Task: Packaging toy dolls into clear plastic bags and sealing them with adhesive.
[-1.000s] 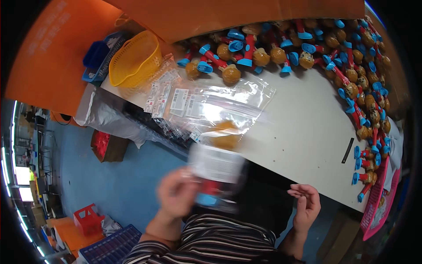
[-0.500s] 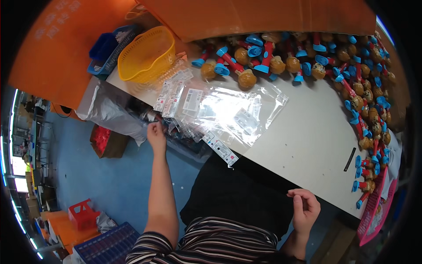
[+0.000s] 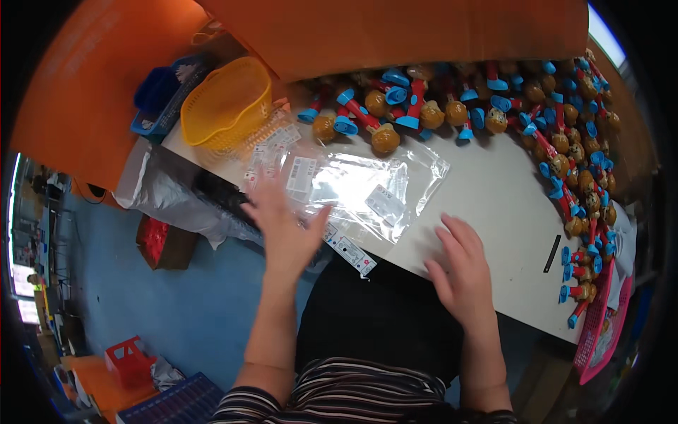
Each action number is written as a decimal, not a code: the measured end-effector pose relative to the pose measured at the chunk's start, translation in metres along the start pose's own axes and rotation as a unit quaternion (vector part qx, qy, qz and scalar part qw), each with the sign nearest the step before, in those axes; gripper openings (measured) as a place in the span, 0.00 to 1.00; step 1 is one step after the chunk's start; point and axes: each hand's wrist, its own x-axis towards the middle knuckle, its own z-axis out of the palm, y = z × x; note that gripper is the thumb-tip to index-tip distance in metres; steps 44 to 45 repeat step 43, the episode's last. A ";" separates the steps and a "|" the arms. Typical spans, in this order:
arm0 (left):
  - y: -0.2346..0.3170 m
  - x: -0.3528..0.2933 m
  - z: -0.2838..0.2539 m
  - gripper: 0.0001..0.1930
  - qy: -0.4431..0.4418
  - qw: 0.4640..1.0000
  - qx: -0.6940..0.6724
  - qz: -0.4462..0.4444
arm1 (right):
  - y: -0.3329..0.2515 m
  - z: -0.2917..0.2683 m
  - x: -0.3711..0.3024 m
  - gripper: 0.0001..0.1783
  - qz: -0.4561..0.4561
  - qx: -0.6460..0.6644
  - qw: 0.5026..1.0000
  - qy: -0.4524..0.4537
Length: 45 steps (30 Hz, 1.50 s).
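My left hand (image 3: 288, 230) is over the near left edge of the white table, its fingers spread and smeared by motion. Nothing shows in it. Just beyond it lie clear plastic bags (image 3: 417, 185) with white labels, shining under the light. A printed white strip (image 3: 351, 257) sticks out over the table edge beside that hand. My right hand (image 3: 462, 275) hovers above the front edge of the table, fingers apart and holding nothing visible. It is to the right of the bags, not touching them.
Many toy figures (image 3: 385, 138) with brown heads, red bodies and blue feet line the table's back and right. A yellow basket (image 3: 224, 106) and blue bins (image 3: 157, 92) stand at the back left. A black strip (image 3: 553, 253) and pink basket (image 3: 592, 346) are at the right.
My left hand has come up and right from below the table's left edge toward the bags, its fingers opening. My right hand has risen forward over the table, fingers spreading.
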 end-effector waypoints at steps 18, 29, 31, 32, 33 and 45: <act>0.082 0.014 0.011 0.15 -0.037 0.976 -0.214 0.027 | 0.068 -0.008 0.027 0.19 0.138 -0.246 0.936 0.211; 0.122 -0.028 0.062 0.17 -0.171 0.958 -0.056 0.224 | 0.058 -0.021 -0.002 0.12 0.402 0.433 0.807 -0.005; 0.134 -0.026 0.057 0.15 -0.093 0.961 -0.189 0.179 | 0.046 -0.017 -0.013 0.10 0.437 0.508 0.742 -0.022; 0.145 -0.026 0.052 0.13 -0.099 0.945 -0.269 0.156 | 0.044 -0.009 -0.017 0.10 0.429 0.505 0.748 0.008; 0.154 -0.030 0.050 0.13 -0.101 0.944 -0.270 0.160 | 0.042 0.000 -0.020 0.09 0.421 0.503 0.754 0.037; 0.156 -0.033 0.046 0.16 -0.308 0.875 -0.371 -0.049 | 0.026 0.039 -0.027 0.08 0.278 0.449 0.845 0.092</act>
